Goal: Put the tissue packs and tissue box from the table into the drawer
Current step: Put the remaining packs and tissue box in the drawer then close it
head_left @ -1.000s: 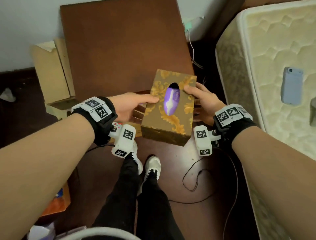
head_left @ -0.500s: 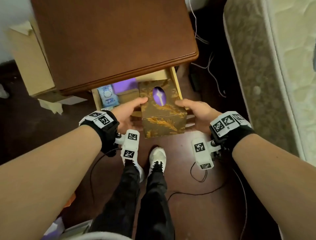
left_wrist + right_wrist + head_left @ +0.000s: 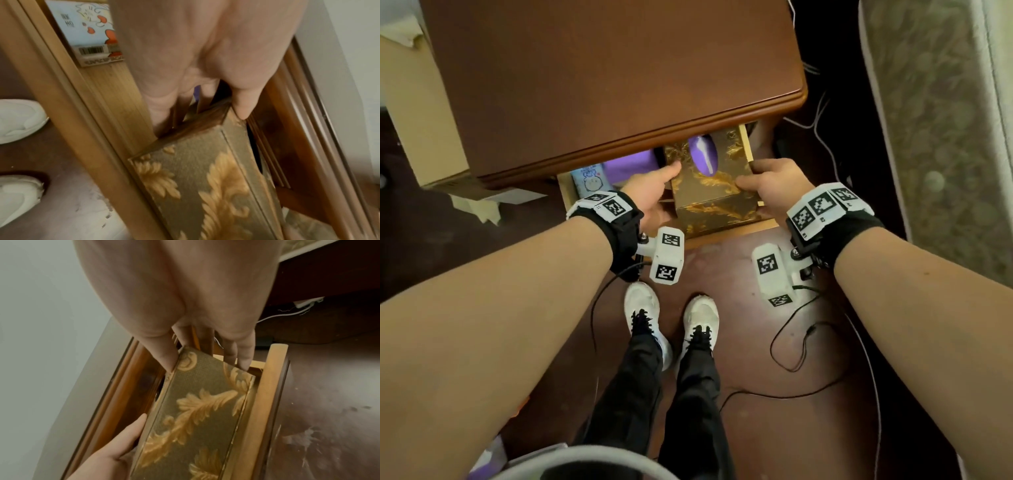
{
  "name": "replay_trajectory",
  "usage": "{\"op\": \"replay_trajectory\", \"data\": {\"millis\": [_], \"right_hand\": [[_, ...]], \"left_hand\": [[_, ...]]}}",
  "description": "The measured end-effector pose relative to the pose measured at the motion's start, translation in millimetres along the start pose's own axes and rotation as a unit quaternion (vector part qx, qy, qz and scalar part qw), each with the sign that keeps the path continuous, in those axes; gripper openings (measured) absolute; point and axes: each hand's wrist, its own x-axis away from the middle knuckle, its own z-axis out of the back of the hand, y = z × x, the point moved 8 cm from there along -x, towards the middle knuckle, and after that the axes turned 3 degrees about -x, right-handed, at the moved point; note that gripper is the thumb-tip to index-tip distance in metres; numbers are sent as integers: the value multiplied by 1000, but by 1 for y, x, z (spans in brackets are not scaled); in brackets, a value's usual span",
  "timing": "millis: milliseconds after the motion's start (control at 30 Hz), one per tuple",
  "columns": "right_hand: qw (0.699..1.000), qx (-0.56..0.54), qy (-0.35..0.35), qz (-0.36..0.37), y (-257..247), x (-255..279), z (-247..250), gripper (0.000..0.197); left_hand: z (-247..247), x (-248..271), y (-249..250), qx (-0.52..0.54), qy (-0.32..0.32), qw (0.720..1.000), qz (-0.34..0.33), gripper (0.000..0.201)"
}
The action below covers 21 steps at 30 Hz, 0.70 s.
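- the tissue box (image 3: pixel 711 192), olive with gold leafy scrollwork and a purple oval opening on top, sits in the right half of the open drawer (image 3: pixel 750 145), its far end tucked under the table (image 3: pixel 602 78) top
- left hand (image 3: pixel 652 193) grips the box's left side, thumb on the top edge and fingers down the side; right hand (image 3: pixel 770 185) grips the right side the same way
- tight fit: the box's right side is just beside the drawer's right wall, fingers squeezed into that slot, and its near face is close to the drawer's front rail
- more room on the left of the drawer, where a light blue tissue pack (image 3: pixel 589 178) with a cartoon character lies next to a purple pack (image 3: pixel 631 164)
- left wrist view shows a barcode and orange-red shapes on the blue pack; the lettering's too blurry to read
- white sneakers (image 3: pixel 643 308) on the dark floor just in front of the drawer, black cable (image 3: pixel 791 342) looping nearby, mattress (image 3: pixel 935 120) off to the right
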Motion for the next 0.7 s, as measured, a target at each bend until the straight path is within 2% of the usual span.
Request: {"op": "replay_trajectory", "data": {"millis": [33, 67, 167, 300, 533, 633, 700], "right_hand": [[1000, 6, 3, 4, 0, -1, -1, 60], [1000, 9, 10, 9, 1, -4, -1, 61], [999, 14, 33, 22, 0, -9, -1, 53], [996, 52, 72, 26, -7, -15, -1, 41], [974, 176, 144, -21, -3, -21, 2, 45], [973, 172, 150, -24, -3, -17, 10, 35], [977, 149, 146, -30, -5, -10, 15, 29]], "left_hand": [[-2, 2, -1, -1, -3, 1000, 5, 51], [-4, 4, -3, -12, -9, 1000, 12, 56], [-9, -2, -3, -42, -32, 998, 18, 91], [-12, -13, 7, -28, -29, 999, -3, 75], [-13, -24, -1, -43, -36, 998, -15, 78], [-10, -35, -9, -37, -42, 998, -7, 96], [-8, -26, -9, -12, -41, 999, -1, 87]]}}
